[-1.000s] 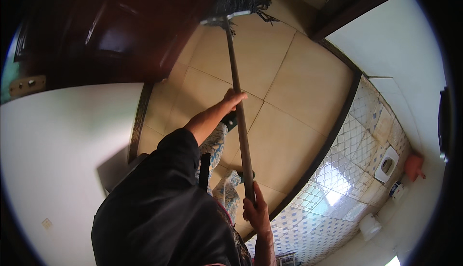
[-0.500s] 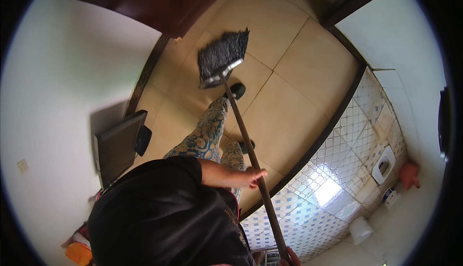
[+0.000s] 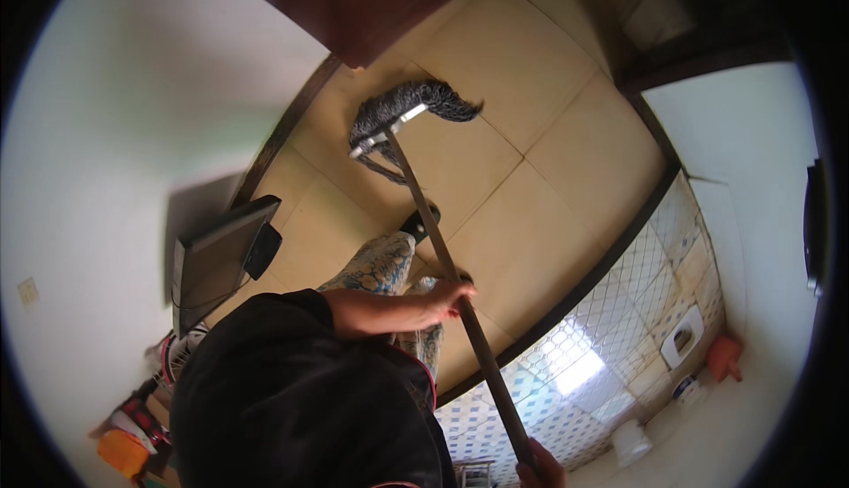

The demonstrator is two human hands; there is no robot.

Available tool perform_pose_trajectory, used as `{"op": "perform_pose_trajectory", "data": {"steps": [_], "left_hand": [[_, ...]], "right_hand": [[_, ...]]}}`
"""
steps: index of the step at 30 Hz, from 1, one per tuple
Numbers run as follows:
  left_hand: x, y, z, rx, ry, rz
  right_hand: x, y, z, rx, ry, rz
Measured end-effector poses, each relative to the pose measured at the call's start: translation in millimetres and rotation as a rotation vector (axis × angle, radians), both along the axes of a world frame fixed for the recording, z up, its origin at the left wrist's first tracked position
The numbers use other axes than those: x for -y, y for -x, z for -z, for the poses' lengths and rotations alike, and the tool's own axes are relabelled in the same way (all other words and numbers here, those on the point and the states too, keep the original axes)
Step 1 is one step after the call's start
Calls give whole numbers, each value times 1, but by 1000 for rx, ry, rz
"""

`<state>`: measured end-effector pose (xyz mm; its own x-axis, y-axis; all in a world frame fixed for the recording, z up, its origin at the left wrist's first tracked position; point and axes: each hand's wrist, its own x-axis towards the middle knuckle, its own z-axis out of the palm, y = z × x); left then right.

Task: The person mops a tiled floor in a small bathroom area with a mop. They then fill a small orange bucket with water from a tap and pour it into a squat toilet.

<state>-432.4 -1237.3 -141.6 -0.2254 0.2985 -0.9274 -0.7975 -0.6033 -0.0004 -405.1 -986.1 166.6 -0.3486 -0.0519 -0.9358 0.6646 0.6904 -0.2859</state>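
Note:
A mop [image 3: 393, 115] with dark grey strands and a pale metal clamp rests on the beige tiled floor beyond my feet. Its long brown handle [image 3: 424, 214] slants down toward the lower right. Partway along this handle, my left hand [image 3: 451, 300] is closed around it, the bare forearm coming out of a black sleeve. At the handle's near end, my right hand [image 3: 543, 468] grips it, partly cut off by the lower edge. The mop strands fan out to the right and curl below the clamp.
A flat monitor [image 3: 221, 262] leans by the left wall. A dark red wooden panel [image 3: 371, 1] stands at the top. On the right, a dark sill [image 3: 584, 284] borders a tiled washroom with a squat toilet [image 3: 683, 336], a red container [image 3: 724, 358] and a white bucket [image 3: 631, 442].
The mop head has shifted slightly left, its strands now swept out to the right. My left hand's fingers have closed more fully around the handle. The view has turned a little.

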Motion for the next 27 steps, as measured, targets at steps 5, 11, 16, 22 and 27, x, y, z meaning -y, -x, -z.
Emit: {"op": "perform_pose_trajectory", "data": {"steps": [5,11,16,22,27], "left_hand": [[105,12,57,-14,371,-98],[102,-36,61,-18,455,-69],[7,-90,32,56,353,-141],[-139,-178,0,86,53,83],[-217,-205,-44,162,-226,36]], "right_hand": [[90,26,59,-44,134,-167],[93,-36,81,-48,194,-155],[-7,-111,63,-270,238,-317],[-137,-180,1,-233,69,-214],[-190,-188,-62,-245,-182,60]]}}
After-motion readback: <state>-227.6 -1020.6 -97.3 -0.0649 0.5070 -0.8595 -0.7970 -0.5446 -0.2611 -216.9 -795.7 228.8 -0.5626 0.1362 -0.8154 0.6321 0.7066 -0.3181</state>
